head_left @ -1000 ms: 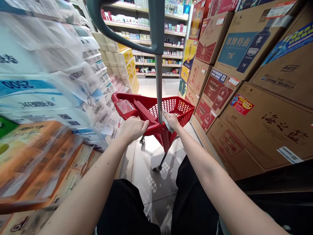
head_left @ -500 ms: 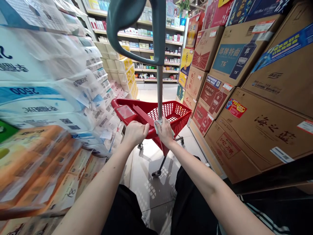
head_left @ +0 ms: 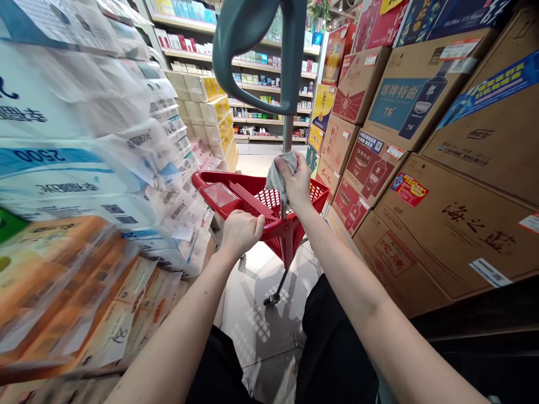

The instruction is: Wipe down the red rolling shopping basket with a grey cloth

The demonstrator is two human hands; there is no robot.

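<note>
A red wheeled shopping basket [head_left: 309, 193] stands on the tiled aisle floor in front of me. Its metal pole [head_left: 287, 137] rises to a grey-green handle [head_left: 252, 33] near the top of the view. My left hand [head_left: 242, 230] is closed over the basket's near red rim. My right hand [head_left: 295, 177] is wrapped round the pole about halfway up, with a grey cloth [head_left: 275, 179] pressed between the fingers and the metal.
Stacked packs of tissue paper [head_left: 84, 163] wall the left side, close to my left arm. Brown cardboard cartons [head_left: 455, 168] are piled along the right. Shelves of goods [head_left: 252, 73] cross the far end of the aisle. Tiled floor [head_left: 256, 314] runs between.
My right hand has slid the cloth up the pole from its base at the basket rim to about mid-height. My left hand stays on the rim.
</note>
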